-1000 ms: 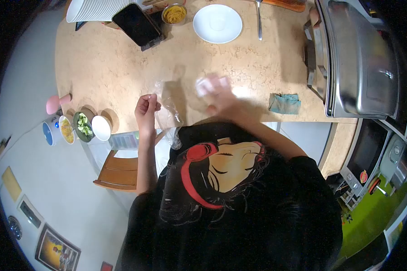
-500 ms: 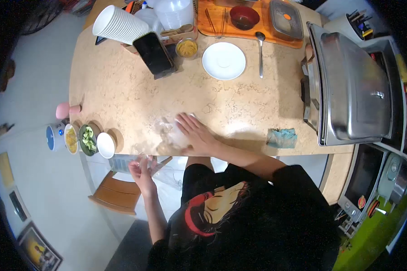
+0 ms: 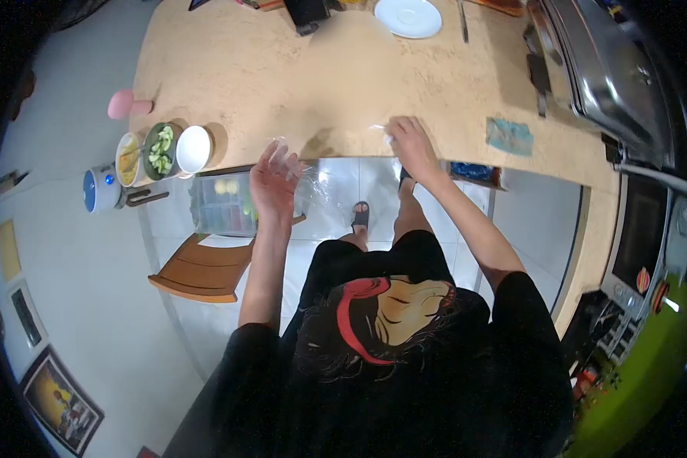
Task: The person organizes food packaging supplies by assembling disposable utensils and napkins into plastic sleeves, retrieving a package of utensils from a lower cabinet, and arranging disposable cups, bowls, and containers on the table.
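My left hand [image 3: 275,183] is at the table's front edge, palm turned up and fingers partly curled around clear plastic film [image 3: 320,187]. The crinkled film trails from the fingers toward the right, over the edge. My right hand [image 3: 414,149] rests near the same edge, further right, fingers bent and pressed together. A small white tissue-like scrap [image 3: 390,140] pokes out by its thumb; its full shape is hidden. Left of my left hand stand a white bowl [image 3: 195,149], a dark bowl of chopped green vegetable [image 3: 160,151] and a bowl of yellow food [image 3: 128,159].
A white saucer [image 3: 408,17] is at the back of the table. A blue cloth [image 3: 510,137] lies at the right, before a steel chafing dish [image 3: 611,69]. A pink object [image 3: 122,104] stands far left. Below are a clear container [image 3: 221,202] and a wooden chair [image 3: 202,267].
My view has tipped down toward the floor. My right hand, flat on the tabletop earlier, has drawn back to the edge and closed. My left hand has turned palm up, still with the film.
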Action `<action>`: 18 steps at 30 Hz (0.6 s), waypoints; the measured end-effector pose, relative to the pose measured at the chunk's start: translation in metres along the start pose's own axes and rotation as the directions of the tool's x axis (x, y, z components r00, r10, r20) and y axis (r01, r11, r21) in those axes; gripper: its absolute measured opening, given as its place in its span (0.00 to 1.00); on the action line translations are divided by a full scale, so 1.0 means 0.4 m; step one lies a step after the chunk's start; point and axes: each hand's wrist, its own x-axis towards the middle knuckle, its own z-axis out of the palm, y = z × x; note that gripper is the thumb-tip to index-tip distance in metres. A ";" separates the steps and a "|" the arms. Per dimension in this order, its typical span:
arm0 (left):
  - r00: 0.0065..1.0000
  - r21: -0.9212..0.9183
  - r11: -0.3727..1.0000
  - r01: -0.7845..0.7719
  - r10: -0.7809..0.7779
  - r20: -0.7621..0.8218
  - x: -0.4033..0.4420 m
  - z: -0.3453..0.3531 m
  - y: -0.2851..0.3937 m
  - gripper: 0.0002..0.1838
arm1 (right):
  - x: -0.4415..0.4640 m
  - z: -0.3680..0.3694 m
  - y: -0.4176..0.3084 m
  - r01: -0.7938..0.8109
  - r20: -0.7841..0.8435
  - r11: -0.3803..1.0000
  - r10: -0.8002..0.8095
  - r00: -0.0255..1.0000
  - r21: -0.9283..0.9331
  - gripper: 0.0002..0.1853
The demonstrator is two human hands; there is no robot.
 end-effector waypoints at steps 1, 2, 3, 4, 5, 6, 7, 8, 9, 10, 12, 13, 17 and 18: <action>0.998 0.107 0.994 0.006 0.000 -0.057 -0.006 -0.003 -0.010 0.19 | 0.019 0.003 -0.011 -0.013 0.001 1.000 0.013 1.000 -0.011 0.12; 0.992 0.221 0.975 0.020 0.008 -0.123 -0.022 -0.014 -0.020 0.20 | 0.030 0.012 -0.026 -0.094 -0.042 0.995 0.092 0.995 -0.035 0.12; 0.991 0.232 0.972 0.035 -0.005 -0.130 -0.039 -0.028 -0.034 0.20 | 0.021 0.026 -0.047 -0.177 -0.089 0.983 0.173 0.981 -0.049 0.12; 0.993 0.229 0.971 0.065 -0.039 -0.116 -0.048 -0.040 -0.053 0.19 | 0.002 0.038 -0.064 -0.195 -0.097 0.980 0.190 0.977 -0.041 0.12; 0.993 0.228 0.969 0.093 -0.074 -0.091 -0.050 -0.047 -0.070 0.17 | -0.012 0.042 -0.079 -0.270 -0.093 0.962 0.266 0.960 -0.033 0.11; 0.992 0.154 0.982 0.114 -0.104 -0.071 -0.037 -0.084 -0.106 0.14 | -0.022 0.041 -0.086 -0.342 -0.097 0.939 0.338 0.936 -0.033 0.11; 0.991 0.165 0.978 0.129 -0.123 -0.043 -0.034 -0.086 -0.132 0.14 | -0.058 0.067 -0.094 -0.445 -0.078 0.872 0.467 0.881 0.203 0.11; 0.988 0.153 0.977 0.146 -0.136 -0.070 -0.039 -0.079 -0.169 0.14 | -0.121 0.113 -0.108 -0.522 -0.033 0.741 0.588 0.808 0.423 0.11; 0.981 0.140 0.974 0.179 -0.167 -0.095 -0.051 -0.063 -0.221 0.14 | -0.185 0.159 -0.131 -0.525 -0.038 0.659 0.641 0.767 0.539 0.11; 0.983 0.190 0.965 0.180 -0.171 -0.062 -0.084 -0.024 -0.260 0.16 | -0.237 0.187 -0.167 -0.509 -0.046 0.570 0.694 0.719 0.645 0.11; 0.952 0.234 0.927 0.292 -0.306 0.023 -0.137 0.017 -0.365 0.17 | -0.313 0.164 -0.247 -0.638 0.152 0.275 0.834 0.530 0.719 0.11; 0.926 0.261 0.902 0.343 -0.371 0.065 -0.167 0.032 -0.408 0.18 | -0.330 0.136 -0.292 -0.601 0.081 0.214 0.902 0.424 0.770 0.11; 0.672 0.716 0.241 -0.655 -0.245 0.698 -0.255 0.101 -0.511 0.19 | -0.464 0.051 -0.230 -0.535 0.173 0.055 0.914 0.368 0.843 0.09; 0.605 0.665 0.228 -0.712 -0.282 0.745 -0.255 0.118 -0.515 0.18 | -0.484 0.009 -0.218 -0.483 0.249 -0.021 0.875 0.415 0.876 0.08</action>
